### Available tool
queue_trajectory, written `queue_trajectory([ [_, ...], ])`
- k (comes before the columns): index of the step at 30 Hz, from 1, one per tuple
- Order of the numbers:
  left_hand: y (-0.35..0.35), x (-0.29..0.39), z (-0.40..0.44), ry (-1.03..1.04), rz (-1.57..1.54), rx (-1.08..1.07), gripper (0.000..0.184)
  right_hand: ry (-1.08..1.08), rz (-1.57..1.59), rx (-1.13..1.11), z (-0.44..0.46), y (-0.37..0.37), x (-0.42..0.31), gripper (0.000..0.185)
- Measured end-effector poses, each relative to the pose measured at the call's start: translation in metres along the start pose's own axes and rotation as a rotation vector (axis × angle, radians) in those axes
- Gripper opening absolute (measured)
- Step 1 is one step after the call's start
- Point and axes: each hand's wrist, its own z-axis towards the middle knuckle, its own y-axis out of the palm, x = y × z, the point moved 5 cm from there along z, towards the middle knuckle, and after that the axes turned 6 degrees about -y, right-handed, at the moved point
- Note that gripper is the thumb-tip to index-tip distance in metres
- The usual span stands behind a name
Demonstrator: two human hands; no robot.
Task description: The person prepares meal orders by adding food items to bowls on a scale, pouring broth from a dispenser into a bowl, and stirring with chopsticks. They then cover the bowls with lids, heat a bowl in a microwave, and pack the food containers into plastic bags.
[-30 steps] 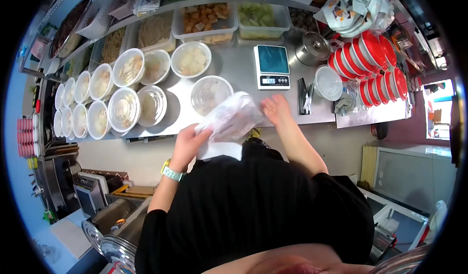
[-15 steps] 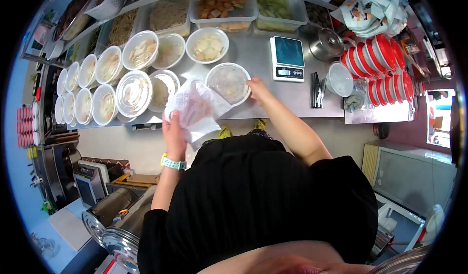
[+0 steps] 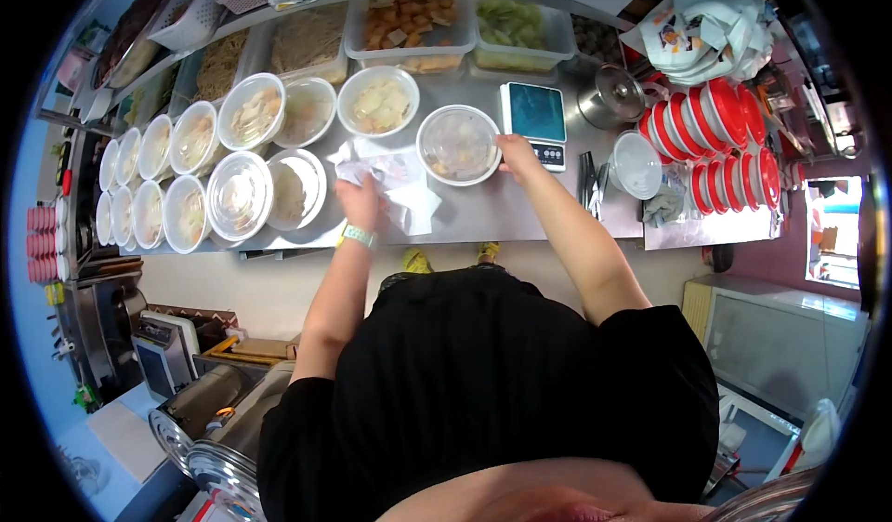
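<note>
My right hand (image 3: 518, 158) grips the right rim of a round plastic bowl (image 3: 458, 146), its pale contents showing dimly through what looks like a translucent lid. Just left of that bowl, my left hand (image 3: 359, 202) is closed on a crumpled white plastic bag (image 3: 401, 187) with faint print; its fingers are slightly blurred. The bag spreads over the counter's front part. Behind it stands an uncovered bowl (image 3: 378, 102) of pale sliced food. A digital scale (image 3: 533, 115) sits beyond my right hand, which partly covers its lower edge.
Two rows of filled bowls (image 3: 193, 139) line the counter's left side. Food tubs (image 3: 409, 34) stand along the back. To the right are a lidded metal pot (image 3: 610, 94), dark-handled utensils (image 3: 589, 183), an empty-looking clear bowl (image 3: 636, 164) and stacks of red-rimmed containers (image 3: 715, 113).
My right hand and the lidded bowl have shifted right and slightly back, closer to the scale. My left hand has moved the bag forward onto the counter. The camera view has shifted slightly.
</note>
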Motion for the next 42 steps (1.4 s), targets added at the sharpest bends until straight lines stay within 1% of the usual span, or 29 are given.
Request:
queue_trajectory([
  [1,-0.003,-0.008,0.004,0.104,0.345,0.122,0.061,0.045,-0.128,0.002,-0.001,-0.007,-0.009,0.027],
  [2,-0.007,-0.01,0.0,0.389,0.562,0.241,0.063,0.037,-0.126,0.003,0.012,-0.014,0.0,0.027],
  [4,-0.02,0.019,-0.021,0.326,0.898,-0.014,0.063,-0.297,-0.267,0.102,0.048,-0.033,0.016,0.029],
  [5,-0.026,0.017,-0.029,0.516,0.888,0.037,0.061,-0.637,-0.435,0.236,0.019,-0.046,-0.027,0.028],
  [6,-0.034,0.019,-0.03,0.537,0.818,0.023,0.058,-0.641,-0.137,0.194,0.01,-0.061,-0.061,0.024],
  [7,-0.033,0.018,-0.026,0.7,0.852,0.035,0.053,-0.808,-0.021,0.197,-0.027,-0.084,-0.126,0.023],
  [8,-0.036,0.046,-0.04,0.502,0.774,0.085,0.047,-1.097,0.049,0.283,-0.043,-0.118,-0.185,0.026],
  [9,-0.034,0.071,-0.06,0.522,0.71,0.044,0.041,-1.351,-0.059,0.419,-0.065,-0.159,-0.249,0.029],
  [10,-0.027,0.087,-0.072,0.588,0.626,0.017,0.032,-1.468,-0.222,0.629,-0.107,-0.19,-0.317,0.032],
  [11,-0.014,0.096,-0.078,0.622,0.552,-0.044,0.026,-1.424,-0.085,0.73,-0.133,-0.216,-0.372,0.039],
  [12,0.003,0.087,-0.072,0.438,0.457,-0.158,0.023,-1.657,-0.212,0.911,-0.156,-0.238,-0.422,0.045],
  [13,0.018,0.095,-0.078,0.435,0.395,-0.198,0.024,-1.733,-0.249,1.083,-0.159,-0.262,-0.464,0.055],
  [14,0.03,0.101,-0.084,0.428,0.338,-0.237,0.026,-1.825,-0.139,1.107,-0.163,-0.272,-0.499,0.049],
  [15,0.045,0.085,-0.074,0.567,0.394,-0.178,0.029,-1.459,-0.527,1.198,-0.161,-0.28,-0.535,0.04],
  [16,0.055,0.084,-0.075,0.45,0.305,-0.208,0.03,-1.055,-0.871,1.236,-0.153,-0.29,-0.558,0.034],
  [18,0.072,0.07,-0.067,0.322,0.267,-0.237,0.034,-1.577,-0.507,1.417,-0.129,-0.3,-0.568,0.043],
  [19,0.078,0.064,-0.063,0.318,0.266,-0.231,0.034,-1.515,-0.504,1.431,-0.117,-0.305,-0.572,0.043],
  [23,0.096,0.024,-0.038,0.187,0.185,-0.215,0.04,-1.541,-0.468,1.304,-0.143,-0.294,-0.563,0.046],
  [24,0.1,0.017,-0.031,0.204,0.155,-0.178,0.041,-1.628,-0.434,1.373,-0.138,-0.296,-0.557,0.041],
  [25,0.096,0.025,-0.034,0.202,0.139,-0.162,0.041,-1.673,-0.594,1.143,-0.148,-0.306,-0.552,0.038],
  [26,0.093,0.035,-0.04,0.128,0.09,-0.214,0.04,-1.867,-0.429,1.204,-0.192,-0.281,-0.529,0.034],
  [27,0.093,0.04,-0.045,0.055,0.045,-0.271,0.039,-1.906,-0.485,1.133,-0.226,-0.263,-0.511,0.036],
  [29,0.094,0.03,-0.041,0.011,-0.054,-0.301,0.036,-1.925,-0.258,0.918,-0.272,-0.219,-0.473,0.035],
  [31,0.102,0.015,-0.031,-0.054,-0.214,-0.357,0.033,-2.068,-0.386,0.8,-0.323,-0.153,-0.46,0.036],
  [33,0.103,0.013,-0.027,-0.098,-0.245,-0.387,0.03,-2.199,-0.428,0.845,-0.329,-0.122,-0.431,0.048],
  [34,0.104,0.019,-0.024,0.146,-0.105,-0.42,0.025,-2.217,-0.423,0.91,-0.334,-0.101,-0.417,0.051],
  [36,0.106,0.026,-0.024,0.296,-0.029,-0.442,0.024,-2.164,-0.39,0.991,-0.347,-0.061,-0.404,0.044],
  [38,0.105,0.024,-0.021,0.155,-0.159,-0.501,0.023,-2.087,-0.33,0.97,-0.362,-0.032,-0.396,0.037],
  [42,0.105,0.024,-0.021,-0.094,-0.405,-0.59,0.021,-2.343,-0.204,0.182,-0.313,-0.029,-0.332,0.042],
])
